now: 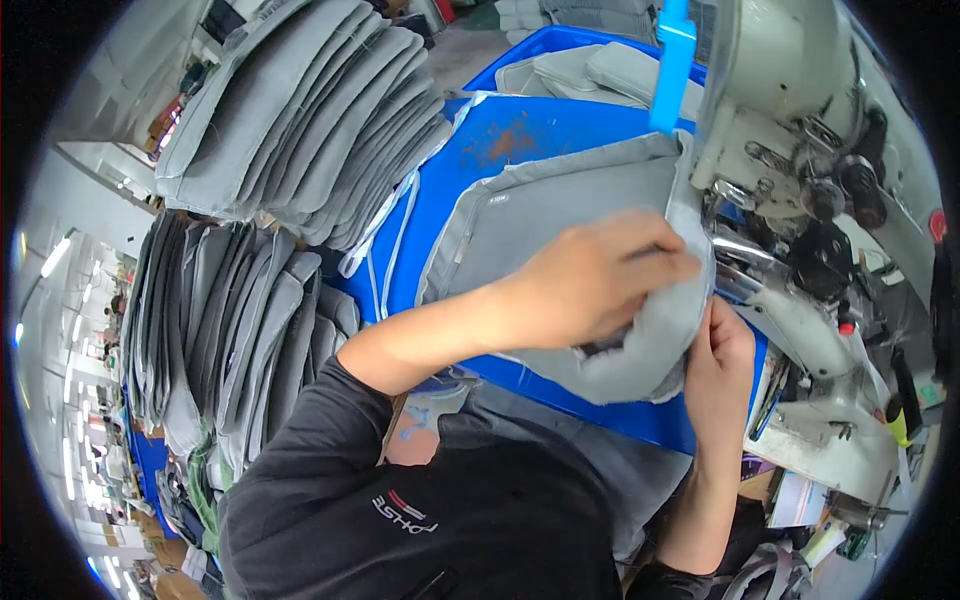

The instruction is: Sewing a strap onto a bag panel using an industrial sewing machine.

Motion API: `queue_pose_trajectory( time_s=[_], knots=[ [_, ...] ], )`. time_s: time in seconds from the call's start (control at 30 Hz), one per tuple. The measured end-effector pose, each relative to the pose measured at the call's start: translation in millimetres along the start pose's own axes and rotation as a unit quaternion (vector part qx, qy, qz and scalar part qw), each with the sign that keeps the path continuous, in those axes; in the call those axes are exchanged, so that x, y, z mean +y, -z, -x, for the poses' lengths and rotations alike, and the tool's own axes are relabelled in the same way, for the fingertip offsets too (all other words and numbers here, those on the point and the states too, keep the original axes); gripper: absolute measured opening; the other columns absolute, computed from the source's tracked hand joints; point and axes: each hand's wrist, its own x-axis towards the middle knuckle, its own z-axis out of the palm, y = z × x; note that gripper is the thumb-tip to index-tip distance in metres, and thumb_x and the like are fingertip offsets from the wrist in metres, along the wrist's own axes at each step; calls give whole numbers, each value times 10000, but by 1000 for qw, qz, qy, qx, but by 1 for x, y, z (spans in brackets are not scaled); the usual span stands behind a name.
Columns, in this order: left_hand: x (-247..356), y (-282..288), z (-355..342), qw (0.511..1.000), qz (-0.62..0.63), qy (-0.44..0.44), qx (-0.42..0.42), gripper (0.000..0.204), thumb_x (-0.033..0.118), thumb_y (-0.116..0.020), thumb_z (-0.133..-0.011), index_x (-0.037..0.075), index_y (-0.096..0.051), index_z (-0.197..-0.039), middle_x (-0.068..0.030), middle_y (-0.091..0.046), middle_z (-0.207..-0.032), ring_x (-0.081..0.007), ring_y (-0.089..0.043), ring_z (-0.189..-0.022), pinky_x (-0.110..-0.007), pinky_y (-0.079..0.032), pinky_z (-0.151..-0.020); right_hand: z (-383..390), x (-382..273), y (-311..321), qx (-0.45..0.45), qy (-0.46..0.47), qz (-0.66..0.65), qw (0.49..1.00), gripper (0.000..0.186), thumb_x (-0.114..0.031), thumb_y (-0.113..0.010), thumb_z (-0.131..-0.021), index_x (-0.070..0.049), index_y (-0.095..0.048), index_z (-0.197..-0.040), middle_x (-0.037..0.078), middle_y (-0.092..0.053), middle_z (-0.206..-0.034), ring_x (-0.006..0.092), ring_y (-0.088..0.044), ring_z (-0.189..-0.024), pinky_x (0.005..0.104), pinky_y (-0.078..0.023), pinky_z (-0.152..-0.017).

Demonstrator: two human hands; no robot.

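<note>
A grey sewn fabric cover with a raised edge band lies over the blue work surface, its right side up against the sewing machine. Over the band, my left hand curls its fingers onto the cloth; they are slightly blurred by motion and the thumb is partly hidden. Lower down, my right hand pinches the outer edge of the same cover between thumb and fingers, close to the machine's metal parts. Folds of cloth hide where the edge meets the machine.
Tall stacks of grey fabric pieces stand at the far left, with more pieces standing upright nearer. Behind the blue surface sits a blue bin holding grey pieces. A bright blue bar hangs beside the machine head.
</note>
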Motion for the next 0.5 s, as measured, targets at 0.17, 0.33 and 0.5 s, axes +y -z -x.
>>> queue_pose_trajectory(
  time_s=[0.17, 0.33, 0.5],
  knots=[
    [-6, -1, -4, 1000, 24, 15, 6, 533, -66, -653, -655, 76, -680, -1169, -117, -638, -1077, -312, -642, -981, -359, -540, -814, 1, 7, -6, -1, -20, -113, 993, 322, -177, -499, -1049, -27, -524, -765, -63, -421, -667, 39, -334, -626, 242, -285, -529],
    [2, -1, -3, 996, -75, -18, -40, 585, -35, -669, -642, 75, -642, -1216, -136, -604, -1176, -333, -622, -1032, -377, -542, -820, 0, 5, -16, 35, -32, -206, 977, 302, -161, -442, -1066, -15, -553, -825, -38, -543, -734, 25, -435, -670, 211, -376, -598],
    [1, -4, -6, 992, -113, -7, -49, 604, -6, -684, -646, 73, -623, -1241, -129, -595, -1221, -312, -597, -1117, -376, -545, -837, -10, 13, -12, 14, -39, -230, 972, 295, -164, -421, -1072, -9, -570, -870, -29, -592, -770, 19, -480, -693, 201, -411, -633]
  ],
)
